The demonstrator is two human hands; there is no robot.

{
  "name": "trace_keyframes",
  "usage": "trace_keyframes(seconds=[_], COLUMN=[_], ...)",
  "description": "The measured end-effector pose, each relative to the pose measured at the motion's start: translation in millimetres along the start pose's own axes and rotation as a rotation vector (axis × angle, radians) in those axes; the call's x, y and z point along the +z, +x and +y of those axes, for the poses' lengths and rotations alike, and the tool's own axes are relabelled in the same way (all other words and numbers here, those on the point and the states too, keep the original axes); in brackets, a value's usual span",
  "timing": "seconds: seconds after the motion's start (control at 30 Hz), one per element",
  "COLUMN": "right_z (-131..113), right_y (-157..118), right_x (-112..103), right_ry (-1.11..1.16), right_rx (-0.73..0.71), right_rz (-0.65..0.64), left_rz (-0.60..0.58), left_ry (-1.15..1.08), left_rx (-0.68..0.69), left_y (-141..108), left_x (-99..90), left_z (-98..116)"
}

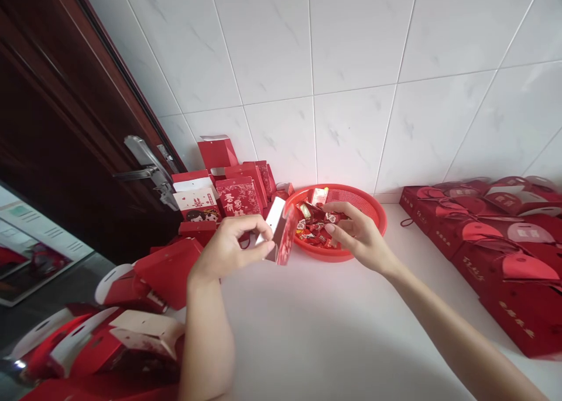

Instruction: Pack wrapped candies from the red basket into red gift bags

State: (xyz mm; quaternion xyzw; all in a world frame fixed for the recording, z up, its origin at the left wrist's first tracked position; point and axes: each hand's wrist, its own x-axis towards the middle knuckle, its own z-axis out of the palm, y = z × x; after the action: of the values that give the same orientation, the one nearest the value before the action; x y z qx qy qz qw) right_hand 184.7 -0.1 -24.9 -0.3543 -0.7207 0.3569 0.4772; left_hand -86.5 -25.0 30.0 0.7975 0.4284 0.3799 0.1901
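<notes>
My left hand [235, 243] pinches a small red paper gift box [286, 237] by its white inner flap, thumb and fingers closed on it. The box is tilted in front of the left rim of a red plastic basket [378, 225]. Wrapped candies [307, 234], mostly red with some gold and white, lie inside that basket. Over the candies is my right hand [357, 234], thumb and index finger apart, with a red and white wrapped candy [332, 218] close to the fingertips. Its other fingers are partly hidden.
Red boxes [239, 196] stand against the tiled wall at the back left, beside a dark door with a metal handle [151, 170]. More open boxes [127, 342] crowd the left front. Rows of red boxes [478, 272] line the right of the white table [316, 331].
</notes>
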Motion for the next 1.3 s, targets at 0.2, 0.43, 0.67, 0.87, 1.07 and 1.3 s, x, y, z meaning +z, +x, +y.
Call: trace_keyframes(seconds=[0.2,0.43,0.67,0.87,1.07,1.3], right_z=[-11.8,-14.7,-7.7,8.9,18.4,17.6], right_y=[0.9,-11.8,-29.4,-27.8,-21.8,19.1], right_x=[-8.7,-31.7,-36.2,-34.8,-41.4,-69.0], right_ry=[0.120,0.200,-0.105,-0.183,-0.237,-0.138], right_rx=[0.030,0.068,0.015,0.052,0.083,0.016], right_rz=[-0.219,-0.552,-0.641,-0.485,-0.561,-0.343], left_rz=[-0.307,-0.503,-0.619,-0.523,-0.616,-0.475], left_ry=[-0.093,-0.099,0.028,0.170,0.133,-0.229], left_rx=[0.134,0.245,0.276,0.187,0.084,0.135], left_y=[-3.5,-0.5,7.3,16.3,21.5,32.7], left_x=[9.9,29.3,59.3,74.6,78.8,67.7], left_z=[13.7,22.3,20.7,5.9,0.7,-14.2])
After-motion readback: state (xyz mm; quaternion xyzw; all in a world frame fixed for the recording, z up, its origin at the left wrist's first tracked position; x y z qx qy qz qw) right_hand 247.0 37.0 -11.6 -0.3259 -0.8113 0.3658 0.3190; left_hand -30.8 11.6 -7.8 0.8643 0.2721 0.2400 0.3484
